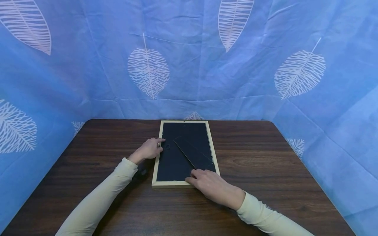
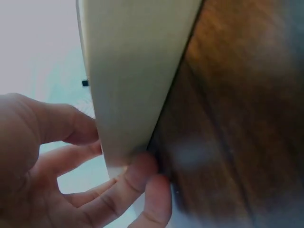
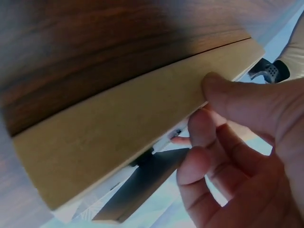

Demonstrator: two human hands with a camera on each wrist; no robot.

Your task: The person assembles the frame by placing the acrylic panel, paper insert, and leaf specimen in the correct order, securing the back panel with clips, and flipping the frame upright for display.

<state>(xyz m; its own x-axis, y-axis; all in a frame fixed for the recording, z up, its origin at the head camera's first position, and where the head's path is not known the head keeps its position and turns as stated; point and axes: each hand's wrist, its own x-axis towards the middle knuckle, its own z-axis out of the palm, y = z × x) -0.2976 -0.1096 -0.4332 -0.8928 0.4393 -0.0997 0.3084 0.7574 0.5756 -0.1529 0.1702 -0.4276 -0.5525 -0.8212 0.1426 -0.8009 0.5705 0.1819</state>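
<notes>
A picture frame with a pale wooden rim lies face down, its black backing upward. Slanting across the backing is a black easel stand, its lower end partly hidden behind the right hand. The left hand grips the rim's left side; in the left wrist view, some fingers bear on the outer side while others reach over the top edge. At the near edge, the right hand holds the rim, thumb against its outer face and curled fingers over the top, close to the stand.
The frame rests on a dark wood-grained table. Behind and at both sides hangs a blue cloth with white leaf prints. Small metal tabs stick up along the frame's inner edge.
</notes>
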